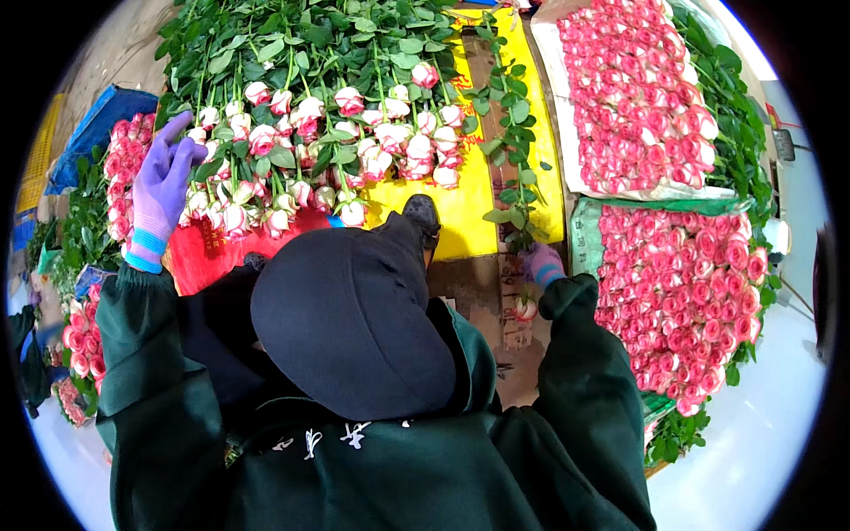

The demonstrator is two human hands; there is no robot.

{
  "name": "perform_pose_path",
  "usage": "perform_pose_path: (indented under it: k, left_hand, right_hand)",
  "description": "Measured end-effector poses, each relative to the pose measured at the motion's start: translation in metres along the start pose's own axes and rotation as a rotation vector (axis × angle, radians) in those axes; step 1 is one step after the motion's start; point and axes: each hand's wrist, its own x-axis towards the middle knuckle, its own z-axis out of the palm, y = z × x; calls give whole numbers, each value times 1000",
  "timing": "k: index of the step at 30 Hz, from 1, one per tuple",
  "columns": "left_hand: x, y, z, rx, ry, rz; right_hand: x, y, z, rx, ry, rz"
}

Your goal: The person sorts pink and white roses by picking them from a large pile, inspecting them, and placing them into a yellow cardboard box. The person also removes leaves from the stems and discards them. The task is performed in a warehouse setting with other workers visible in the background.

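My left hand (161, 179), in a purple knitted glove with a striped cuff, is raised at the left edge of a heap of cut roses (312, 139). Its fingers are spread, and I see nothing in them. The heap's pink-and-white blooms face me, and the leafy stems point away. My right hand (546, 263), gloved alike, is closed around a rose stem (514, 156) just beyond its bloom (524, 309). That leafy stem stretches away along a wooden strip (488, 139) with written marks. A dark cap (352, 325) covers the middle of the view.
Wrapped blocks of pink roses (634, 99) and more packed roses (677, 299) stand on the right. A yellow printed sheet (458, 226) and a red sheet (206, 255) lie under the heap. Further rose bunches (126, 172) and a yellow crate (41, 159) are at left.
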Motion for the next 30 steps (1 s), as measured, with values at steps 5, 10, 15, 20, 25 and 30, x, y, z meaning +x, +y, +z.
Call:
perform_pose_path:
  k: [5,10,15,20,25,30]
  left_hand:
    - [-4,2,-8,46,5,-52]
    - [-2,-1,-1,21,0,5]
    - [-19,9,6,-57,7,-98]
    - [-5,22,76,-95,-149,103]
    - [-28,132,79,-514,-411,-63]
    - [-56,200,31,-345,-12,239]
  right_hand:
    - [20,20,24,178,-97,29]
    - [17,11,23,461,-119,198]
    - [-81,-28,-5,284,285,-250]
    - [-46,0,9,78,707,-728]
    - [-100,-218,-209,944,33,-677]
    - [-232,-392,-273,1023,134,-1238]
